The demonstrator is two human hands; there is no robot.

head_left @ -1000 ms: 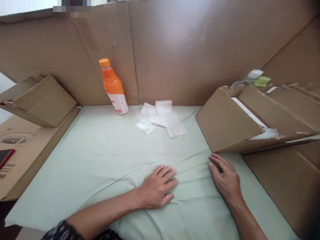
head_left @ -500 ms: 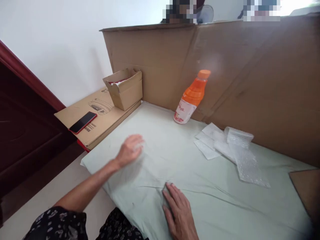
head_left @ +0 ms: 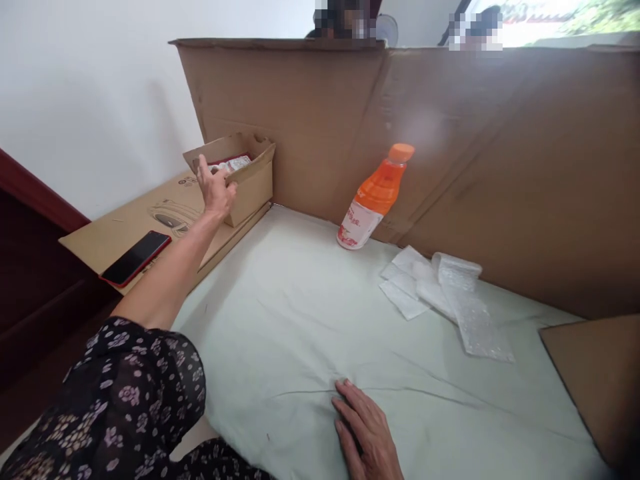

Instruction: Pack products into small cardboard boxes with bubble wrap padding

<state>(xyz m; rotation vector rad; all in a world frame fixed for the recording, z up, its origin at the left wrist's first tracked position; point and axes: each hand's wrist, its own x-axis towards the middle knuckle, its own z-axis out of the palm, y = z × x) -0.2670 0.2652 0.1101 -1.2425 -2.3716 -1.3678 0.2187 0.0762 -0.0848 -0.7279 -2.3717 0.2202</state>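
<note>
Left hand (head_left: 217,192) had swung to small box (head_left: 256,193), work apparently shifting there, couldn't tell grip; right hand (head_left: 369,430) stayed on cloth (head_left: 280,300), loosely spread

Likely a home, plain white wall (head_left: 100,100), dark red woodwork (head_left: 35,247), cloth-covered table (head_left: 290,300), cardboard partition (head_left: 300,100), bright window (head_left: 540,27)

Single head-worn view, forward and down
Close above and behind the right fingers (head_left: 357,399), facing the cardboard partition (head_left: 300,107) beyond.
</note>
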